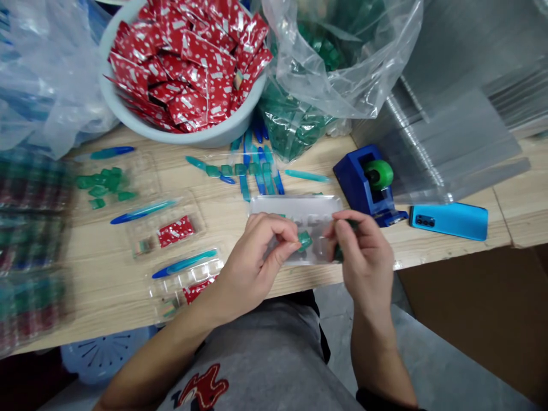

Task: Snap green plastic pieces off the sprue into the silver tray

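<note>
Between thumb and fingertips, my left hand (259,254) pinches a small translucent green block (305,241). My right hand (367,251) is closed with curled fingers around dark green pieces (338,253), partly hidden and blurred. Both hands are over a clear plastic tray (295,201) with moulded compartments, lying near the table's front edge. Behind this tray, a row of green blocks (240,169) lies across several blue and teal pen-shaped pieces (261,180). One teal stick (307,176) lies apart to their right.
A pale blue tub (180,137) holds red patterned packets. Beside it stands a clear bag of green pieces (295,125). A blue tape dispenser (357,177), blue phone (448,222) and plastic sheets (454,142) are at right. Partly filled trays (194,214) and stacked packs (34,245) occupy the left.
</note>
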A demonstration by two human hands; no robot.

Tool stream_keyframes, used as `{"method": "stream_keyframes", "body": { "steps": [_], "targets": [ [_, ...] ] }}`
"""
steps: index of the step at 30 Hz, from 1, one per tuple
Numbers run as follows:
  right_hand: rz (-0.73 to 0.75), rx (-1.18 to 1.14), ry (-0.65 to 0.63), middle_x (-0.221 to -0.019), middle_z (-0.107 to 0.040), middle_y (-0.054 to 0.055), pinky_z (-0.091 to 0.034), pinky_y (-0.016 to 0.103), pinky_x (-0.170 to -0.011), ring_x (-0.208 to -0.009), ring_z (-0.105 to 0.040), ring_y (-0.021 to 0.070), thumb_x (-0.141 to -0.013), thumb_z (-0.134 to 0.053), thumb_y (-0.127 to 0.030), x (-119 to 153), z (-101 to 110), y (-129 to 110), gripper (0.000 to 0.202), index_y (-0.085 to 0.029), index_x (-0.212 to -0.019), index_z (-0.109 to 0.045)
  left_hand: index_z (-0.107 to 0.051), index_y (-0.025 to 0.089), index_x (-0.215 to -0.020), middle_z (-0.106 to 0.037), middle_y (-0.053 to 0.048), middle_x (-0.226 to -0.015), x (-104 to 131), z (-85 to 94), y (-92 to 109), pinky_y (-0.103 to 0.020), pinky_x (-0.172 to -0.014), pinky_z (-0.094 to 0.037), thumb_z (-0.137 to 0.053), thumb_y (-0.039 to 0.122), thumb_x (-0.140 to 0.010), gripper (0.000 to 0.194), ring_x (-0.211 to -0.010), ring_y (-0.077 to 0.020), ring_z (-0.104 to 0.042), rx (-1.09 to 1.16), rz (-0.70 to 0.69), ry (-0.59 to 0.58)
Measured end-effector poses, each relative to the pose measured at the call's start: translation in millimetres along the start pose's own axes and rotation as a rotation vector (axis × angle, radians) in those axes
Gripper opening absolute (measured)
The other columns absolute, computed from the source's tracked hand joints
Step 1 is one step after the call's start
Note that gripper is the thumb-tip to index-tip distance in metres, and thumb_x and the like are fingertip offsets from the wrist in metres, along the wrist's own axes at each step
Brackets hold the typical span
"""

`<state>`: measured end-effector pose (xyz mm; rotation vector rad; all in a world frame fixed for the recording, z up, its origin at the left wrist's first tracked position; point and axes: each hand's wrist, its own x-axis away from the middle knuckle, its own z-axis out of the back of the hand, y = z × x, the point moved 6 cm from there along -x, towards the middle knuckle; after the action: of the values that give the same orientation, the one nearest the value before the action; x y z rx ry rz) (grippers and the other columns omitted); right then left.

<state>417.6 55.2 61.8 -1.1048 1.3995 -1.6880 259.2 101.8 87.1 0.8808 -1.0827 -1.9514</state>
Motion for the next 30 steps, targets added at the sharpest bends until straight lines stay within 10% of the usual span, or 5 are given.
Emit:
{"method": "stream_keyframes", "body": {
  "steps": [10,23,30],
  "targets": [
    [0.195,0.491,-0.146,-0.094,-0.067,0.004,-0.05,0.028,-0.071,-0.078,-0.062,0.0141,-0.094,-0.049,-0.02,1,-4,-2,0.02,-0.02,-0.108,-0.063,-0.063,0.024,-0.1,-0.069,0.002,-0.088,-20,-13.0,-10,-0.037,-0.083,-0.034,-0.051,0.014,-0.097,0.016,-0.088,-0.0184,-0.056,-0.365,-0.04,-0.097],
    [0.339,0.676,-0.148,-0.081,-0.06,0.003,-0.047,0.027,-0.066,-0.069,-0.055,0.0139,-0.093,-0.055,-0.021,-2,-19,-6,0.026,-0.025,-0.113,-0.07,-0.063,0.023,-0.094,-0.069,0.0,-0.091,-31,-10.6,-19,-0.04,-0.087,-0.032,-0.053,0.015,-0.095,0.013,-0.092,-0.0221,-0.054,-0.484,-0.006,-0.103],
    [0.228,0.476,-0.196,-0.091,-0.061,0.004,-0.049,0.029,-0.072,-0.077,-0.057,0.0142,-0.091,-0.049,-0.016,-5,-9,-4,0.038,-0.023,-0.126,-0.062,-0.061,0.02,-0.098,-0.07,-0.003,-0.097,-25,-12.3,-5,-0.041,-0.088,-0.035,-0.052,0.018,-0.096,0.01,-0.094,-0.0232,-0.055,-0.584,-0.211,-0.141]
  ]
}}
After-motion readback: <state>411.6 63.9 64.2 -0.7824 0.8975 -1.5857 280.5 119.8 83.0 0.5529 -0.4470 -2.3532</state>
